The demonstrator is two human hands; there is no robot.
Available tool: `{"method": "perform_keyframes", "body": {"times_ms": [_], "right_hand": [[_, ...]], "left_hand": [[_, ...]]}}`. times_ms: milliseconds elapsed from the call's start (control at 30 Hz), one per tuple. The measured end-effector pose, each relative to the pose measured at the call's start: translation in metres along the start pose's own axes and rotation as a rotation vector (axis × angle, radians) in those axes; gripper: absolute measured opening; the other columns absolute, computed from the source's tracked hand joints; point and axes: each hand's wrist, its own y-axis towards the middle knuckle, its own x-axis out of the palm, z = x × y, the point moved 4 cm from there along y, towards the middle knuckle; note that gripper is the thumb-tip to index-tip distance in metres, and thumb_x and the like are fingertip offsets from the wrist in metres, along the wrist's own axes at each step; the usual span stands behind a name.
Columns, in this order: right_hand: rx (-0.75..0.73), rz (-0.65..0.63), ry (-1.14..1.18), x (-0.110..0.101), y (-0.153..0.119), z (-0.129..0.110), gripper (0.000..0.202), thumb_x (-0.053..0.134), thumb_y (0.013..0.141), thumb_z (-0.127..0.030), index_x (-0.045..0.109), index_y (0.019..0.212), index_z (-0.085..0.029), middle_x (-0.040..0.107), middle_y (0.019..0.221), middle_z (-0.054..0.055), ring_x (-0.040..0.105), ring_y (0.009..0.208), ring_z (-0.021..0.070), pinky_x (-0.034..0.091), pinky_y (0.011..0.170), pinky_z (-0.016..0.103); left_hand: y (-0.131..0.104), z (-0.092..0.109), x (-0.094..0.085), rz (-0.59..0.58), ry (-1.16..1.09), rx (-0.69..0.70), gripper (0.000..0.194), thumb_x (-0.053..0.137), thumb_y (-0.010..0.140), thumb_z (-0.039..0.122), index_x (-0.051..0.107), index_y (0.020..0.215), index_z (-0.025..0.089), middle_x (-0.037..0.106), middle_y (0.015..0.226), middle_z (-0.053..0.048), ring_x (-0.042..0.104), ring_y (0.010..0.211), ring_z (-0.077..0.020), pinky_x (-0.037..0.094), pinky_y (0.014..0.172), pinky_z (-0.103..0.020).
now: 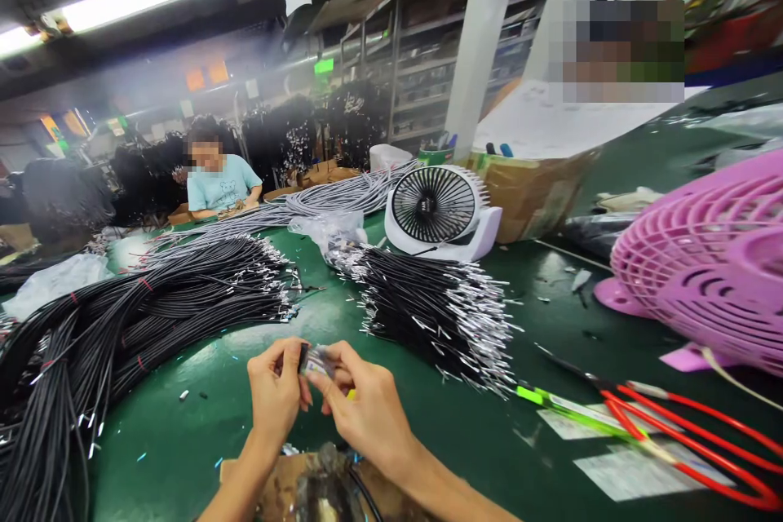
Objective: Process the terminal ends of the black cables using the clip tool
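My left hand (273, 387) and my right hand (370, 404) meet above the near edge of the green table. Both are closed, fingertips pinching a small dark and clear piece (316, 360) between them; its kind is blurred. A bit of yellow (351, 395) shows at my right fingers. Below the hands lies a brown board (275, 485) bearing a dark, worn metal block (327, 489). Beyond my right hand is a pile of short black cables (422, 302) with bare silvery ends. Long black cables (183, 285), tied in red, spread to the left.
Red-handled scissors (691, 432) and a green cutter knife (575, 412) lie at right, near a pink fan (710, 261). A white fan (437, 212) stands behind the short cables. Grey cables (342, 194) run across the back, where a person in light blue (223, 183) sits.
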Motion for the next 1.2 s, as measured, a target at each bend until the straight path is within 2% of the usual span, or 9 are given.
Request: {"method": "perform_keyframes", "body": {"times_ms": [233, 433, 533, 633, 700, 800, 900, 1033, 1200], "right_hand": [[0.112, -0.068, 0.106, -0.001, 0.003, 0.004, 0.027, 0.057, 0.077, -0.046, 0.054, 0.075, -0.019, 0.054, 0.044, -0.002, 0.052, 0.035, 0.0132, 0.040, 0.037, 0.022], [0.068, -0.113, 0.197, 0.006, 0.002, -0.002, 0.030, 0.060, 0.076, -0.047, 0.052, 0.074, -0.018, 0.051, 0.044, -0.004, 0.052, 0.036, 0.0121, 0.041, 0.037, 0.021], [0.029, -0.111, 0.267, 0.001, 0.006, -0.008, 0.030, 0.064, 0.074, -0.046, 0.054, 0.076, -0.017, 0.057, 0.051, -0.003, 0.051, 0.038, 0.0099, 0.040, 0.037, 0.020], [0.015, 0.022, 0.493, -0.024, 0.019, -0.013, 0.035, 0.066, 0.070, -0.049, 0.054, 0.079, -0.018, 0.063, 0.063, 0.000, 0.054, 0.043, 0.0096, 0.043, 0.041, 0.020], [-0.001, 0.171, 0.650, -0.052, 0.030, -0.013, 0.039, 0.069, 0.066, -0.050, 0.053, 0.084, -0.018, 0.066, 0.067, 0.001, 0.059, 0.050, 0.0113, 0.048, 0.047, 0.022], [-0.045, 0.311, 0.708, -0.094, 0.042, -0.013, 0.044, 0.074, 0.062, -0.048, 0.057, 0.089, -0.018, 0.068, 0.075, 0.002, 0.066, 0.063, 0.0147, 0.055, 0.063, 0.027], [-0.093, 0.347, 0.683, -0.123, 0.048, -0.011, 0.042, 0.075, 0.061, -0.050, 0.061, 0.085, -0.018, 0.069, 0.076, 0.003, 0.068, 0.071, 0.0187, 0.056, 0.076, 0.035], [-0.144, 0.337, 0.683, -0.142, 0.047, -0.009, 0.044, 0.074, 0.062, -0.051, 0.061, 0.089, -0.019, 0.069, 0.080, 0.003, 0.069, 0.076, 0.0208, 0.055, 0.081, 0.040], [-0.168, 0.351, 0.683, -0.150, 0.042, -0.008, 0.042, 0.072, 0.065, -0.050, 0.060, 0.091, -0.019, 0.069, 0.084, 0.003, 0.068, 0.078, 0.0190, 0.054, 0.080, 0.036]], "left_hand": [[-0.006, 0.002, 0.001, 0.002, -0.001, 0.021, 0.042, 0.052, 0.079, 0.051, 0.070, 0.080, 0.013, 0.052, 0.039, 0.003, 0.048, 0.033, -0.0103, 0.036, 0.033, -0.018], [-0.005, 0.005, -0.009, 0.024, 0.053, 0.040, 0.050, 0.044, 0.084, 0.054, 0.073, 0.088, 0.013, 0.051, 0.036, 0.002, 0.047, 0.031, -0.0108, 0.037, 0.034, -0.019], [-0.004, 0.006, -0.016, 0.002, 0.087, 0.079, 0.058, 0.039, 0.084, 0.058, 0.072, 0.097, 0.012, 0.060, 0.045, -0.001, 0.051, 0.036, -0.0124, 0.044, 0.041, -0.022], [0.001, 0.007, -0.018, -0.016, 0.107, 0.096, 0.059, 0.034, 0.088, 0.055, 0.068, 0.106, 0.010, 0.070, 0.067, -0.006, 0.051, 0.041, -0.0119, 0.045, 0.045, -0.023], [0.006, 0.007, -0.016, -0.056, 0.132, 0.097, 0.051, 0.041, 0.087, 0.050, 0.070, 0.101, 0.011, 0.071, 0.076, -0.006, 0.051, 0.042, -0.0111, 0.044, 0.044, -0.022], [0.012, 0.006, -0.011, -0.102, 0.195, 0.100, 0.040, 0.053, 0.081, 0.047, 0.074, 0.090, 0.014, 0.070, 0.066, -0.003, 0.052, 0.040, -0.0120, 0.043, 0.045, -0.022], [0.012, 0.005, -0.005, -0.140, 0.261, 0.106, 0.032, 0.058, 0.076, 0.044, 0.076, 0.079, 0.017, 0.069, 0.057, -0.001, 0.052, 0.039, -0.0135, 0.043, 0.046, -0.023], [0.012, 0.002, 0.001, -0.207, 0.325, 0.110, 0.029, 0.059, 0.074, 0.043, 0.076, 0.072, 0.021, 0.068, 0.054, 0.001, 0.053, 0.038, -0.0149, 0.042, 0.043, -0.023], [0.017, 0.000, 0.003, -0.257, 0.395, 0.108, 0.026, 0.060, 0.072, 0.044, 0.077, 0.069, 0.024, 0.066, 0.051, 0.002, 0.054, 0.037, -0.0164, 0.042, 0.043, -0.024]]}}
